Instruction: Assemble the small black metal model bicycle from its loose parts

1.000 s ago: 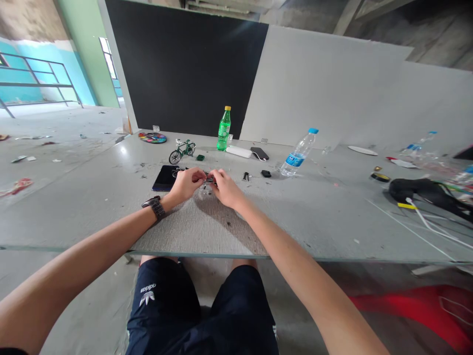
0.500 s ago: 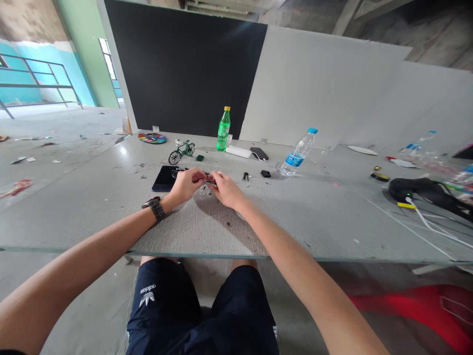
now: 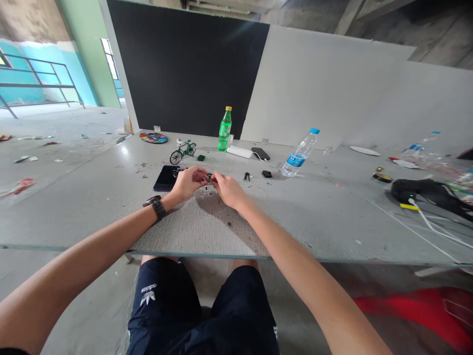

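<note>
My left hand [image 3: 190, 181] and my right hand [image 3: 227, 188] meet above the table, fingers closed round a small dark model part [image 3: 209, 177]. The fingers hide most of it, and its exact kind cannot be made out. A thin ring like a small wheel [image 3: 176, 173] peeks out behind my left hand, over a dark phone-like tablet [image 3: 163, 178]. Tiny bits [image 3: 207, 192] lie on the table just under my fingers. Beyond my left hand stands a green model bicycle [image 3: 184, 151], with a small green block [image 3: 201, 158] beside it.
On the grey table [image 3: 121, 217] stand a green bottle [image 3: 224, 129] and a tilted-looking water bottle [image 3: 300, 154]. A white power bank [image 3: 239, 151], phone [image 3: 260, 154], black clip-like piece [image 3: 247, 176] and black block [image 3: 266, 174] lie nearby. A paint palette [image 3: 153, 138] is far left; a black cabled device [image 3: 424, 191] lies right.
My fingers have shifted slightly around the small dark part, with my left fingers a little more spread over it. The objects on the table stay in place; the view moved slightly.
</note>
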Motion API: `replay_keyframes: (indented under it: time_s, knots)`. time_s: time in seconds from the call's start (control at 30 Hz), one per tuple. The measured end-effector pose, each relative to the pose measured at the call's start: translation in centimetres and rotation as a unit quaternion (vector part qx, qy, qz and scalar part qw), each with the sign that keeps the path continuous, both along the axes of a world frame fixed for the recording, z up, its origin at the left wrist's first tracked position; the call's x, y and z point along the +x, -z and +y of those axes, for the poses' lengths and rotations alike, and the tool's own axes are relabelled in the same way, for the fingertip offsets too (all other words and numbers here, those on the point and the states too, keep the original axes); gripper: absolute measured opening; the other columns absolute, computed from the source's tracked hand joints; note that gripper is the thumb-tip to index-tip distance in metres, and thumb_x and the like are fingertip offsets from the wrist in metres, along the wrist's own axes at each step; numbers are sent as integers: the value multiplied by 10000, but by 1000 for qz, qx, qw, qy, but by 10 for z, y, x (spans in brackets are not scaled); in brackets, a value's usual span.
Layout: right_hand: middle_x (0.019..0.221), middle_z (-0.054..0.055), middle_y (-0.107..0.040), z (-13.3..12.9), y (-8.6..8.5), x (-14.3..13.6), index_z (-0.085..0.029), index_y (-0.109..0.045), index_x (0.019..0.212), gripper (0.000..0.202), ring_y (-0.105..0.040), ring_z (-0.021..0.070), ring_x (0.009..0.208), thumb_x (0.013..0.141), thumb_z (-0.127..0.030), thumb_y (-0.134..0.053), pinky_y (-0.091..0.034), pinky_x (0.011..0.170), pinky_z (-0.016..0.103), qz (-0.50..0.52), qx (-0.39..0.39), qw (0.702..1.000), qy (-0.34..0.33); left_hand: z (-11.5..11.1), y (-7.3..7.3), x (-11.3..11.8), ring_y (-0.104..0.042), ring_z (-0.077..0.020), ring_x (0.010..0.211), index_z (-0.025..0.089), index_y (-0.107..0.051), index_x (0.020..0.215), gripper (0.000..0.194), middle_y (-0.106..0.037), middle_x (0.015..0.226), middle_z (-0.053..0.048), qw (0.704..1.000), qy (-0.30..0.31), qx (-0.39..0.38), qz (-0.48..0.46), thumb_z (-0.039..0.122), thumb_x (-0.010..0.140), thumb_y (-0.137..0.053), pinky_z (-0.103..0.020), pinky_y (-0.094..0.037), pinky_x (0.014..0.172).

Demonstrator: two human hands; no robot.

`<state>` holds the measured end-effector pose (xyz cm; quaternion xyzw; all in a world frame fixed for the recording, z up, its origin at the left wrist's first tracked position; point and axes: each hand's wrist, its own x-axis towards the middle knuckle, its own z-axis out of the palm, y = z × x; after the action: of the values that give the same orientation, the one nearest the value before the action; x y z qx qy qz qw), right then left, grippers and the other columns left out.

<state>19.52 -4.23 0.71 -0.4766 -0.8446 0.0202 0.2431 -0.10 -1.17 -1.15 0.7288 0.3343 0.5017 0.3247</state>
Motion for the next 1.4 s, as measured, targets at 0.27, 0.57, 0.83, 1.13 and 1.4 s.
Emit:
replay_keyframes:
  time_s: [0.27, 0.57, 0.83, 1.13, 1.4]
  knots:
    - [946, 43, -629, -8, -13, 0, -232, -595, 1042, 195, -579, 170, 798, 1061, -325, -425, -401, 754, 274, 57, 43, 997, 7, -6, -9, 3, -751, -238, 967, 165, -620, 1102, 448, -780, 959, -100, 996, 13, -29, -84, 242, 718, -839, -414, -607, 899]
    - [994, 61, -625, -4, -10, 1, -224, -559, 1013, 151, -579, 184, 861, 1038, -273, -418, -409, 787, 280, 93, 42, 994, -31, -7, -12, 5, -736, -209, 972, 164, -568, 1228, 515, -766, 1004, -97, 995, 15, -21, -96, 179, 764, -791, -369, -602, 882]
    - [784, 17, -581, -4, -12, 0, -214, -581, 956, 184, -510, 155, 664, 1031, -328, -458, -366, 650, 271, 146, 21, 988, -49, -6, -13, 3, -743, -217, 922, 171, -607, 1116, 518, -744, 893, -54, 986, 4, -57, -154, 232, 680, -879, -393, -610, 881]
    - [614, -43, -493, -7, -12, -2, -232, -615, 1032, 212, -439, 136, 540, 1027, -377, -461, -310, 579, 267, 167, -11, 984, -61, -6, -13, 4, -733, -187, 840, 150, -662, 1083, 472, -772, 900, -70, 974, 37, -100, -201, 263, 683, -886, -391, -597, 866]
    - [675, -27, -550, -7, -10, -3, -217, -614, 1017, 183, -471, 138, 594, 1004, -318, -462, -319, 626, 259, 160, -24, 985, -55, -2, -10, 3, -716, -175, 846, 128, -728, 927, 326, -772, 935, -97, 968, 59, -145, -196, 351, 726, -856, -379, -573, 896]
